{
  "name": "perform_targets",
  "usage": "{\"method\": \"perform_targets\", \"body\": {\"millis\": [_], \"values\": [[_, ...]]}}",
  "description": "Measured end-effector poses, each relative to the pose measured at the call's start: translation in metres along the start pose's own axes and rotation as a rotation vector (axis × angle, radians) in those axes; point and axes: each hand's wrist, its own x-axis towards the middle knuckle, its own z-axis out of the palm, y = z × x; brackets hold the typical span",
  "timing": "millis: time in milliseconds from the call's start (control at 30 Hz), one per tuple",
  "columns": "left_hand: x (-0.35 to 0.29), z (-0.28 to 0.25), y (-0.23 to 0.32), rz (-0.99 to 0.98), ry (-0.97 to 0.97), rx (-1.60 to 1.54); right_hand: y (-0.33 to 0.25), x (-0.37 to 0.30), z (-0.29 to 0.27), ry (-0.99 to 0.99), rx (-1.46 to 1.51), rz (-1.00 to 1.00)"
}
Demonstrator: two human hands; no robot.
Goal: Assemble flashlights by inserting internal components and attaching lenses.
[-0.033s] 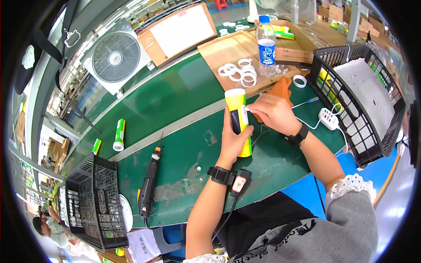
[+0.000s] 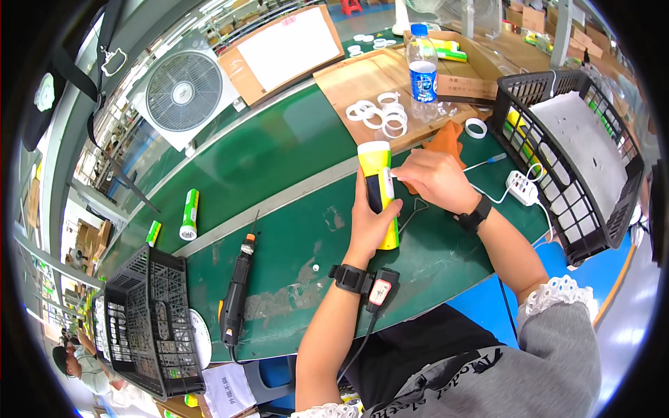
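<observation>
Holding torch (image 2: 378, 184) over desk (image 2: 300, 233) in curled left hand (image 2: 369, 226); bunched right hand (image 2: 437, 177) at its side, can't tell if gripping anything. Probably light, stiff, slightly slippery; best gripped round barrel (image 2: 389, 238).

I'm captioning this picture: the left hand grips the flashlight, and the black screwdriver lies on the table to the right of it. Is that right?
Not quite: the head view shows the black screwdriver on the table to the left of the flashlight, which the left hand grips.
</observation>
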Motion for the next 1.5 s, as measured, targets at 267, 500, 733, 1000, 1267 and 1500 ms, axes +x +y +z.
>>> {"method": "perform_targets", "body": {"millis": [267,500,733,1000,1267,1500], "values": [[0.000,0.007,0.000,0.027,0.010,0.173,0.018,-0.004,-0.001,-0.111,0.056,-0.049],[0.002,-0.001,-0.014,0.253,0.095,0.424,0.010,-0.003,0.008,-0.065,0.020,-0.003],[0.003,0.000,-0.003,0.187,0.027,0.253,0.012,-0.005,0.011,0.024,0.079,-0.014],[0.005,-0.007,-0.008,-0.010,-0.053,-0.374,0.009,-0.003,0.003,0.181,0.036,0.107],[0.008,-0.023,-0.018,-0.167,0.066,-0.606,-0.024,0.004,0.005,-0.179,0.104,-0.326],[0.011,-0.017,-0.004,-0.062,-0.019,-0.873,-0.025,0.001,0.008,-0.152,-0.024,-0.368]]}}
